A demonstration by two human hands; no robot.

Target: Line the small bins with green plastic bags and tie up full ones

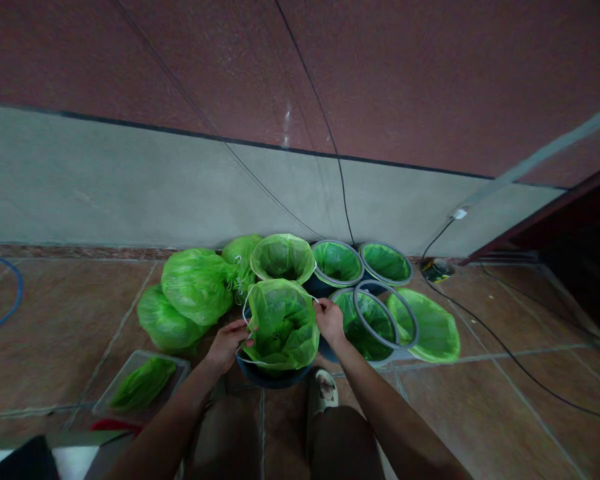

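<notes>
A green drawstring garbage bag [284, 310] stands wide at the mouth inside a dark trash bin [276, 381] between my feet. On the bag's left side, my left hand [229, 345] pinches the white drawstring [245, 307], which loops out from the rim. Opposite it, my right hand [329, 320] grips the string's other end at the right rim. Crumpled green plastic lies down in the bag. Just behind is another bin with a green liner [283, 257] folded over its rim.
Tied, puffed green bags [197, 287] sit at the left. Lined bins with grey rings [337, 261] stand to the right, one loose grey ring [386, 315] leaning there. A clear tray [100, 403] holds folded green bags. A black cable [500, 340] crosses the floor; a blue hose [17, 293] lies far left.
</notes>
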